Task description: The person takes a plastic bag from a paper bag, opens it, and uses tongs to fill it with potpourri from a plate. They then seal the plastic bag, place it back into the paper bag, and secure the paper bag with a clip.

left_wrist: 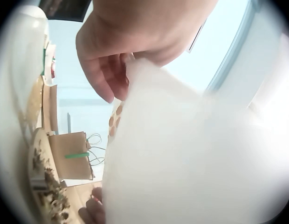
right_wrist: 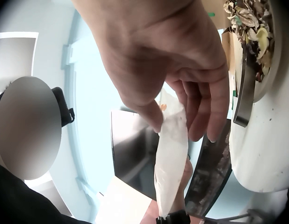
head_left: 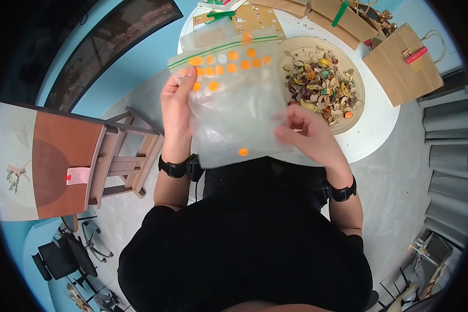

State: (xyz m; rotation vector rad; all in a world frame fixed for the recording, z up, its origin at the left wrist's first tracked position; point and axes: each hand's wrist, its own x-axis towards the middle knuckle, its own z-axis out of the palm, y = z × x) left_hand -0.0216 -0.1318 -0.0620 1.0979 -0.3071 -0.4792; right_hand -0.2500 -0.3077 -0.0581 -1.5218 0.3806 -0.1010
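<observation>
A cloudy resealable plastic bag [head_left: 234,114] with a green zip line and several orange dots is held up in front of the body. My left hand [head_left: 177,101] grips its upper left edge, thumb on the near face; in the left wrist view the left hand [left_wrist: 130,51] has its fingers curled at the bag's edge. By the lower right side is my right hand [head_left: 312,135], slightly blurred. In the right wrist view, the right hand [right_wrist: 168,70] has its thumb and fingers spread apart on either side of the bag [right_wrist: 172,149].
Behind the bag, a round wooden tray [head_left: 356,112] of colourful dried petals [head_left: 322,83] stands on the white table [head_left: 382,117]. A metal strip [right_wrist: 246,88] lies over the tray's rim. Brown paper bags [head_left: 403,65] stand at the back right; a wooden easel [head_left: 125,161] is at left.
</observation>
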